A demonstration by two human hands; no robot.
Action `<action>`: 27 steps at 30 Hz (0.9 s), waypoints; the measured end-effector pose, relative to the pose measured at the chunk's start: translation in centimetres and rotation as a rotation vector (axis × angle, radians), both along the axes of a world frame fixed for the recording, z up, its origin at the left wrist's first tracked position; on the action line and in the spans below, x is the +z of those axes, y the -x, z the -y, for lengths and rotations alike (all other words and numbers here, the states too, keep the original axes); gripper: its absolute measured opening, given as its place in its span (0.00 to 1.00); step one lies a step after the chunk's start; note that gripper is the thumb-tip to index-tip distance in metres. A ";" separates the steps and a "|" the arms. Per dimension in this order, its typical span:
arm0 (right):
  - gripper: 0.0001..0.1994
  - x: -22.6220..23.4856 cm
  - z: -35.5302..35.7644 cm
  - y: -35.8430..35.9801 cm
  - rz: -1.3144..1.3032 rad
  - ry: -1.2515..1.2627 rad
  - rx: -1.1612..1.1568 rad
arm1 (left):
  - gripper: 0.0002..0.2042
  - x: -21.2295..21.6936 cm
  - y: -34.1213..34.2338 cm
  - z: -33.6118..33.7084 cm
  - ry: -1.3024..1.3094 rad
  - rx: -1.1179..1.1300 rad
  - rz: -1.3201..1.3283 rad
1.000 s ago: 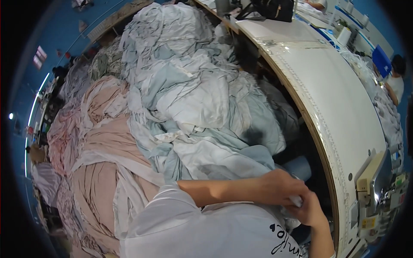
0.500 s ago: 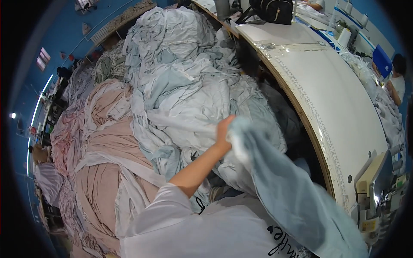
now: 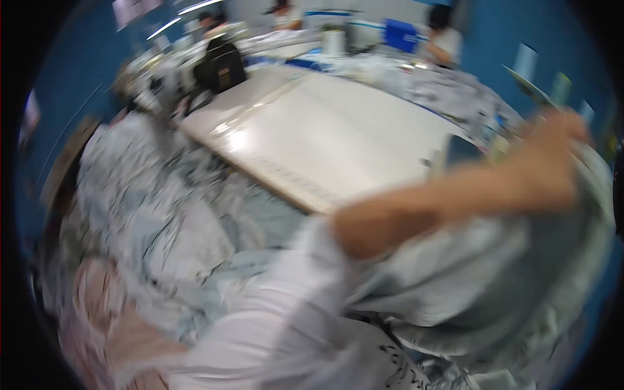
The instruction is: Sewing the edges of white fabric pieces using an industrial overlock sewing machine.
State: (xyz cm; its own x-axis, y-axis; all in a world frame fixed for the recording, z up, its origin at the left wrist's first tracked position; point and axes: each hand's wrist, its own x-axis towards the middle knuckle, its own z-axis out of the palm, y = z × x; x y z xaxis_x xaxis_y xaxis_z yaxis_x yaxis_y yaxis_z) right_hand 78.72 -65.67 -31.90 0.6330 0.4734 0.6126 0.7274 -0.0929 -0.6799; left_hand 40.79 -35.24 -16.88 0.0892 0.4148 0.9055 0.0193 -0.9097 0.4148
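Note:
My left arm reaches across to the right, and my left hand [image 3: 552,159] is raised there, smeared by motion. Its closed fingers grip the edge of a grey-blue cloth [image 3: 552,260] with a pale border. Below the hand, the cloth hangs in a wide sweep beside and under my forearm, spreading toward my shirt. I do not see my right hand.
A white-topped table [image 3: 312,143] with a wooden edge lies ahead, a black bag [image 3: 222,65] on its far left corner. Heaped pale cloth [image 3: 175,227] fills the left, with pink-brown cloth [image 3: 136,338] nearer. A person [image 3: 445,42] sits beyond, by a blue panel [image 3: 400,35].
My view has swung to the right. My left hand has carried the grey-blue cloth from over the pale heap to the far right, higher up.

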 end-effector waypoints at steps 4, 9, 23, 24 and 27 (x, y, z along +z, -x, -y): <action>0.03 -3.7 -0.3 2.5 -0.245 0.455 0.357 | 0.25 1.3 16.9 -1.4 0.225 0.038 -0.547; 0.09 2.9 -13.3 6.3 0.042 0.033 0.282 | 0.23 3.1 45.5 2.7 0.691 0.015 0.054; 0.11 1.6 -16.1 17.2 -0.534 1.066 1.358 | 0.22 11.0 41.7 3.9 0.679 0.352 0.167; 0.11 0.6 -17.1 17.7 -0.643 0.900 1.297 | 0.22 11.8 40.6 1.6 0.638 0.390 0.121; 0.10 0.0 -20.6 19.8 -0.822 0.566 1.120 | 0.22 14.7 44.4 -7.2 0.508 0.500 -0.018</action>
State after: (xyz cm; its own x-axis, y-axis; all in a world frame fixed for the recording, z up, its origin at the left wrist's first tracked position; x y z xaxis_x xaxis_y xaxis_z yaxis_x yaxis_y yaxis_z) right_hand 58.94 -45.05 -31.88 -0.1407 0.9787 -0.1497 0.0408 -0.1453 -0.9885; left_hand -3.65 -28.08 -2.21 -0.2086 0.7803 0.5895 0.3942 -0.4845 0.7809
